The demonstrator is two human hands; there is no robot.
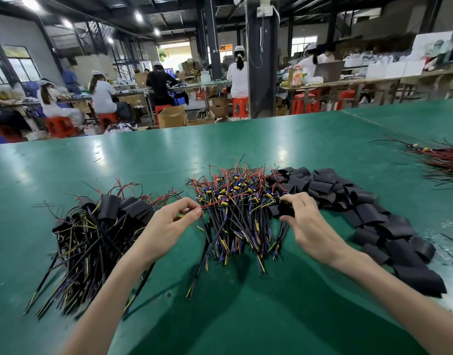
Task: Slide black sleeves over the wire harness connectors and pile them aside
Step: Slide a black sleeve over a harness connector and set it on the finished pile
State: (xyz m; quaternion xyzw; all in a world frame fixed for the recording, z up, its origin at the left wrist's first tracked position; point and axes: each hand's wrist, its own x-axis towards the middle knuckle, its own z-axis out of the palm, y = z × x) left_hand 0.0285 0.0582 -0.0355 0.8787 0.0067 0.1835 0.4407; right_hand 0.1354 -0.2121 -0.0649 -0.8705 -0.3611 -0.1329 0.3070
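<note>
The left hand (173, 222) pinches a harness (220, 202) wire; the right hand (308, 224) pinches a sleeve (285, 210). The sleeved pile (92, 226) lies at nine o'clock.

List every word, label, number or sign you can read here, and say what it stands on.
None can be read.
Orange-and-white printed packet on the far wooden bench: print too blurred.
Pale plate high on the dark pillar: too small.
Heap of red, black and yellow wire harnesses and flat black sleeves: no lettering visible.
</note>
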